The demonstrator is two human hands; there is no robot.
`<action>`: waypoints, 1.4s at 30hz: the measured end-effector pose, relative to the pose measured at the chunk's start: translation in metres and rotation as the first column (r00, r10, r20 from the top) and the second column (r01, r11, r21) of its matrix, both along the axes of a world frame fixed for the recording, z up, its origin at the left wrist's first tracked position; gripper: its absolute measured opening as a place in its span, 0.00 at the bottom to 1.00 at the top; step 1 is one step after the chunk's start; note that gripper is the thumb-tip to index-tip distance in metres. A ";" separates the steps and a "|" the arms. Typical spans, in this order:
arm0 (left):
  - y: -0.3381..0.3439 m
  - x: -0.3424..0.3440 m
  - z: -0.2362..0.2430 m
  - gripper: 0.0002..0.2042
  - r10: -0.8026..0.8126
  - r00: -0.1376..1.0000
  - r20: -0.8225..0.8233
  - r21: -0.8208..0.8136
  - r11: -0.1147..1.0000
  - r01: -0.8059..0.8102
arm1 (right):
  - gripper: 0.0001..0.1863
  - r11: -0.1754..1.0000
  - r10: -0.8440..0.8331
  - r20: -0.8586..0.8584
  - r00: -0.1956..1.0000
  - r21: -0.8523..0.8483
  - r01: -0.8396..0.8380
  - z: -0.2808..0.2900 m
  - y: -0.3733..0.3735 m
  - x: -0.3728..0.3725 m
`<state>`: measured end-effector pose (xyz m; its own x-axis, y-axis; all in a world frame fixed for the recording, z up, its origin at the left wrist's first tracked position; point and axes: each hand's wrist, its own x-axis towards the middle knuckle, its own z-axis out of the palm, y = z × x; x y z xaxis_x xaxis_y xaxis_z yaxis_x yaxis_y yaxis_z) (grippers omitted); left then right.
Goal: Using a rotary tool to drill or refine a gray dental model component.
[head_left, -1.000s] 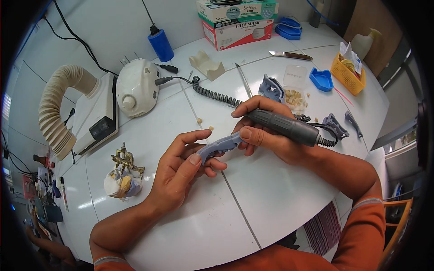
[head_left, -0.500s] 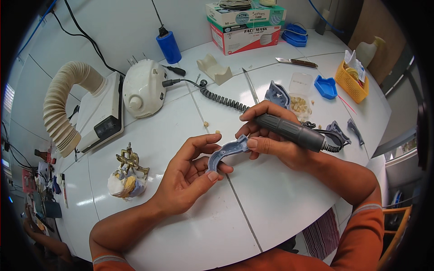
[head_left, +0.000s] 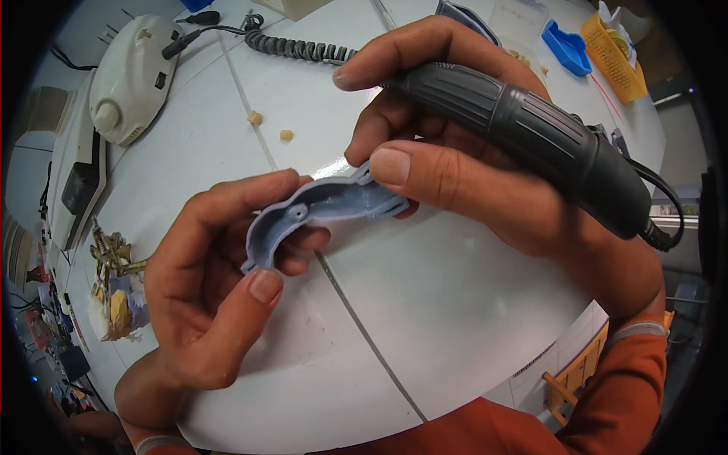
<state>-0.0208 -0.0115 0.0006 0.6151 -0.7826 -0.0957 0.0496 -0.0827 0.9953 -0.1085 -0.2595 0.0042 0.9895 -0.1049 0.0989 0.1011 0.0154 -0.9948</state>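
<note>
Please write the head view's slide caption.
Left hand and right hand hold a curved bluish piece, the right also a black handpiece.

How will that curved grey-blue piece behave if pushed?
The curved grey-blue piece looks stiff: its arch shows no sag between left hand and right hand. Probably light, being a hollow shell; its thin walls might chip if pinched hard.

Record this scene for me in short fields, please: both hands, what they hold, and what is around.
Left hand: holds one end of the curved grey-blue piece
Right hand: thumb on the other end; also grips black handpiece
Piece: hollow side facing the camera
Table: two small yellowish bits beyond the piece
Left side: white machine, brass-coloured frame
Upper right: blue tray, yellow basket
</note>
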 end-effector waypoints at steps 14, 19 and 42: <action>0.005 -0.011 -0.021 0.14 0.073 0.961 0.268 -0.214 0.977 -0.014 | 0.18 0.997 0.056 -0.155 0.986 -0.041 -0.063 -0.005 0.006 -0.007; 0.017 0.014 -0.021 0.15 -0.234 0.912 0.336 -0.126 0.949 0.290 | 0.16 0.993 0.051 -0.117 0.992 -0.100 -0.063 0.006 -0.003 -0.004; 0.019 0.004 0.015 0.29 -0.177 0.605 0.776 0.120 0.984 0.133 | 0.18 0.990 0.135 0.144 0.980 -0.057 -0.128 -0.017 0.002 0.001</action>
<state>-0.0165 0.0074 0.0158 0.3432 -0.8817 0.3238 -0.7619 -0.0597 0.6449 -0.1076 -0.2578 -0.0128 0.9687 0.0336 0.2461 0.2465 -0.0084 -0.9691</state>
